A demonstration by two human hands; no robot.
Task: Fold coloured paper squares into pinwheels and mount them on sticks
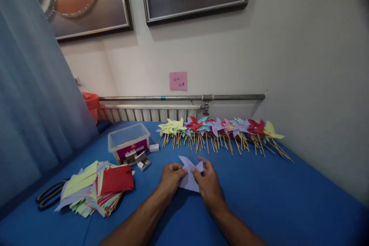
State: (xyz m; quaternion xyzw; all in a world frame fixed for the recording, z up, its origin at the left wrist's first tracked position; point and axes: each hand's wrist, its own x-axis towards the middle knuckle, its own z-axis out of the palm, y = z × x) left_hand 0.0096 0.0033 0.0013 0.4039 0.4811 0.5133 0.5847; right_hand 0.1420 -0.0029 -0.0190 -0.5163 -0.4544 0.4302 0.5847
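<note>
Between my two hands is a lavender sheet of paper [188,178], its corners cut and partly folded toward the middle. My left hand [172,177] pinches its left side between thumb and fingers. My right hand [208,180] grips the right side, the thumb pressing near the centre and the fingers behind a raised corner. The paper is held just above the blue tabletop [259,192]. Whether a pin is at the paper's centre I cannot tell.
At the back lie several finished paper pinwheels [216,126] on sticks. To the left are a clear plastic box [129,134], small open boxes [143,161], a pile of coloured paper [117,180] and black-handled scissors [47,196]. A blue curtain [34,84] hangs at far left.
</note>
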